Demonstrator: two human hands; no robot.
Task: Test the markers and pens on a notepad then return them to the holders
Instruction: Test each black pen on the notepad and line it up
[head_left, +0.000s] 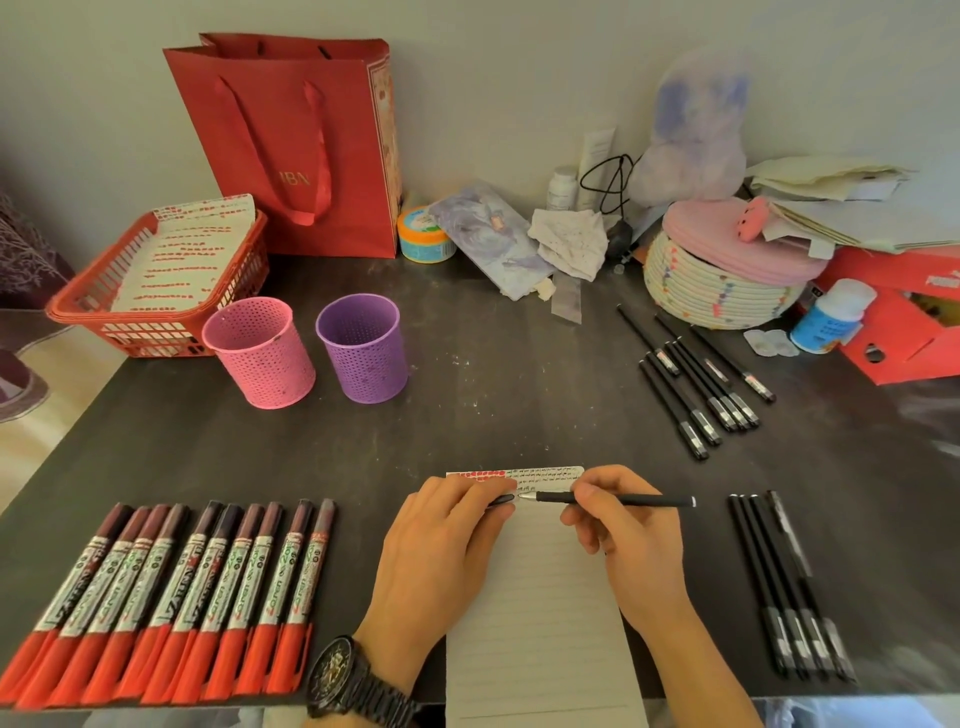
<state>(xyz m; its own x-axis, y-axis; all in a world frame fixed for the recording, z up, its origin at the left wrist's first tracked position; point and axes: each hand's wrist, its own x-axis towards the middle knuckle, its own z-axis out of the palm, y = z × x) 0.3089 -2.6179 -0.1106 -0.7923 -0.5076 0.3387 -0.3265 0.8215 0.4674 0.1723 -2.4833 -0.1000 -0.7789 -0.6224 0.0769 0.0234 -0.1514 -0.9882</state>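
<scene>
Clamped in right grip, slim black plastic pen, nib left of grip over lined white paper notepad for testing; pinched in left grip, black cap for recapping.

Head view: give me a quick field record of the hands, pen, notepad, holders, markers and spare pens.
left hand: pinches pen cap, rests on notepad
right hand: grips uncapped black pen, tip at top of the page
notepad: lined, marks only along top strip
pink holder: upright, nothing sticking out
purple holder: upright beside pink, nothing sticking out
markers: capped row, left of notepad
far pens: capped cluster, back right
near pens: capped row, right of notepad
</scene>
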